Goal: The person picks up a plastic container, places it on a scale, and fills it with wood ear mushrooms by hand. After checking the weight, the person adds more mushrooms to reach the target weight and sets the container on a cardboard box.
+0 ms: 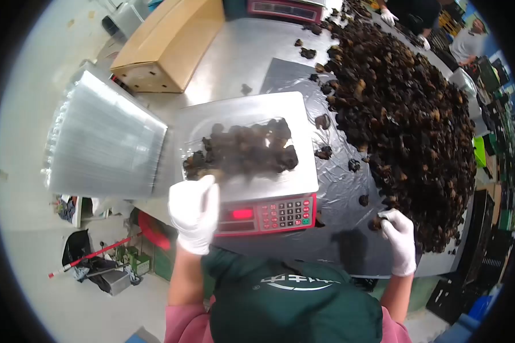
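Observation:
A clear plastic tray [195,144] lies on the steel pan of a red digital scale [309,171], holding rows of dark brown, mushroom-like pieces [249,146]. My left hand [193,214], in a white glove, is at the tray's near left corner with its fingers curled. What those fingers pinch, if anything, is blurred. To the right of the scale, my gloved right hand [399,237] grips one dark mushroom-like piece [375,223] between thumb and fingers. It is beside the near edge of a large heap of such pieces [406,126].
Stacked clear trays [106,137] stand left of the scale, with a cardboard box [169,48] behind them. Another red scale [286,8] is at the back. Loose pieces lie on grey plastic sheeting [340,177]. A co-worker's gloved hand [389,17] is across the heap.

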{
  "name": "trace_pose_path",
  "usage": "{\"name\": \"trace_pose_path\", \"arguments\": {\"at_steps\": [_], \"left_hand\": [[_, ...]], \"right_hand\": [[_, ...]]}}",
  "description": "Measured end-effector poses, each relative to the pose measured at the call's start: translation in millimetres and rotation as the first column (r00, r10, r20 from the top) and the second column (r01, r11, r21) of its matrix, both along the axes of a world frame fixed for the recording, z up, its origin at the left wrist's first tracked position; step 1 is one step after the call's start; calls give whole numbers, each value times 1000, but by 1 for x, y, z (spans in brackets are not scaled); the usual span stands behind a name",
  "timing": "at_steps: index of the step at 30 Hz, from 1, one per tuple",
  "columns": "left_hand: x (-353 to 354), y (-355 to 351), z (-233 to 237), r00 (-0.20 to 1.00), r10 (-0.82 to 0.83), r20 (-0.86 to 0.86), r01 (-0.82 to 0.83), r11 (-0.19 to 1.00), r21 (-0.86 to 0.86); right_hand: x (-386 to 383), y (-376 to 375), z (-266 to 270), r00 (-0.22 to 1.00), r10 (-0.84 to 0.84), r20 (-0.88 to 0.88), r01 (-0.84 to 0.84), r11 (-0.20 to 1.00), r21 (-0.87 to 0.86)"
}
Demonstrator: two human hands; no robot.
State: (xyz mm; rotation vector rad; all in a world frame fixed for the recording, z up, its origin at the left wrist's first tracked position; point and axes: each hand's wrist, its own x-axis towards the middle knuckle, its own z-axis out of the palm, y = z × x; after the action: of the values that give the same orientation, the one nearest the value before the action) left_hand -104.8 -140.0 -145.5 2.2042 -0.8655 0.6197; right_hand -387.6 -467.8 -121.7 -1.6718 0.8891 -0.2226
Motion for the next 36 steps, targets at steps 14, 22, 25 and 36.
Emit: {"name": "trace_pose_path", "arguments": {"at_steps": [14, 22, 25, 36], "left_hand": [[63, 38, 8, 790, -188, -583, -233, 789, -569], [47, 29, 38, 915, 188, -357, -258, 953, -160], [52, 26, 31, 913, 102, -394, -240, 917, -319], [80, 29, 23, 727, -322, -607, -91, 830, -550]], "right_hand": [[-298, 5, -102, 305, -218, -927, -263, 917, -301], [-281, -4, -98, 550, -29, -835, -385, 878, -284], [-254, -10, -80, 452, 40, -891, -516, 827, -225], [-130, 16, -11, 834, 137, -535, -368, 860, -354]]}}
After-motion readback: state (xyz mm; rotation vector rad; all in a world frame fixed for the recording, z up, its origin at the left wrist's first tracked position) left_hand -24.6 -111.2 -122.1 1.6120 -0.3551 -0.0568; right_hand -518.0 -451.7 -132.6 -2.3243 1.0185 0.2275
